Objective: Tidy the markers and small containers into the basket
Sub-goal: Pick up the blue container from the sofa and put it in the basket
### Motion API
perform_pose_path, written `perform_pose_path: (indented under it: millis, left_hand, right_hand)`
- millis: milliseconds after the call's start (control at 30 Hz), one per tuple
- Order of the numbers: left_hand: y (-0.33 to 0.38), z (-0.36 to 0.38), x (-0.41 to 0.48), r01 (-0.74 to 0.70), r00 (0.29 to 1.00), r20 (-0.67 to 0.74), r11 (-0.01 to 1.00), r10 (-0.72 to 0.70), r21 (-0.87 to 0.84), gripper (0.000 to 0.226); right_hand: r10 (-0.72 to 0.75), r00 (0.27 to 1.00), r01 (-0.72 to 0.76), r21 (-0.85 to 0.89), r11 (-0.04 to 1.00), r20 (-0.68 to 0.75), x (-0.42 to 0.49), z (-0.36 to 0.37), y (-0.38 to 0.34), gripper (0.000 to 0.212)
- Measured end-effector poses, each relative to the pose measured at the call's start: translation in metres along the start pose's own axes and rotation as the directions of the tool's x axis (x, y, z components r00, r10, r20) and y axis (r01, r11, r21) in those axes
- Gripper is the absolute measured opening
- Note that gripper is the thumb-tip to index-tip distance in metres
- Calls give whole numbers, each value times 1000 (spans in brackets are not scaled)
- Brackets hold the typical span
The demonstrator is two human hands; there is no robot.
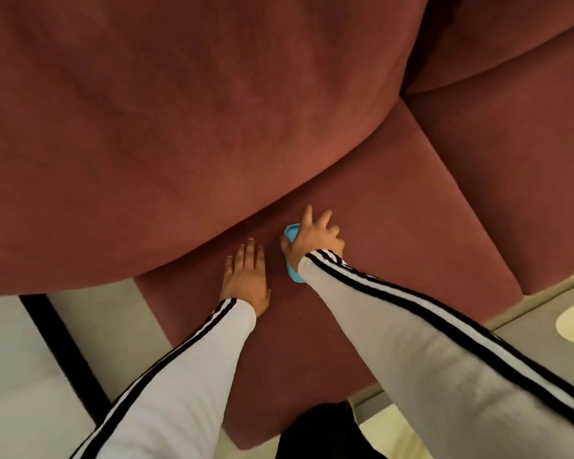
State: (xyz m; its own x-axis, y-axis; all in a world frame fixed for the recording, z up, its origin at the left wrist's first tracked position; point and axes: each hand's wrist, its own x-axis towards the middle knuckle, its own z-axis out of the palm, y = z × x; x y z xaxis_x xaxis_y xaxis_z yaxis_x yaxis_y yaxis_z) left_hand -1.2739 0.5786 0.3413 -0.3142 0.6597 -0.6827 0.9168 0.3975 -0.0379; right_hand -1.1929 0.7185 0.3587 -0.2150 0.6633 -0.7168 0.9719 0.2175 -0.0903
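The right hand (314, 238) lies on top of a small light-blue plastic container (292, 256), fingers spread across it and the thumb curled at its near-left edge; whether the grip has truly closed around it cannot be told, since the hand hides most of it. The container rests on the dark-red fabric sofa seat cushion (378, 207), close to the crease under the backrest, its long axis running roughly from the person toward the backrest. It sits directly beneath the right hand, so that hand is plainly the nearer one. The left hand (246, 276) lies flat and empty on the cushion just beside it, fingers straight. Both striped grey sleeves reach forward. No basket or markers are visible.
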Motion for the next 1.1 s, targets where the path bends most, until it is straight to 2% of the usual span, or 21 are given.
perform_pose_path:
  millis: [133,300,500,667,800,933,1000,1100]
  left_hand:
    - [6,9,13,-29,997,75,999,31,-31,100]
    - [7,12,12,-3,997,83,997,9,-72,100]
    - [14,-14,-3,-48,997,53,996,52,-73,89]
    - [53,-50,-32,-160,987,-23,985,159,-58,84]
    - [103,-71,-67,-305,950,-63,951,307,42,86]
    - [169,-72,-120,-474,873,-30,860,487,191,84]
    - [203,-65,-153,-555,816,-14,790,578,259,82]
    - [258,-40,-216,-673,707,32,659,706,337,78]
  right_hand:
    - [69,992,-60,-87,994,109,28,5,-20,103]
    - [37,993,-18,-155,988,115,30,7,-25,108]
    - [-42,999,43,-118,992,7,-1,-26,-2,81]
    - [-34,995,30,-38,999,-94,-63,-61,57,60]
    - [105,971,-83,110,990,-215,-133,-63,127,60]
    - [278,929,-211,268,940,-243,-218,-33,208,69]
    - [380,893,-274,378,884,-241,-265,-6,246,70]
    - [542,810,-330,589,738,-223,-349,49,299,65]
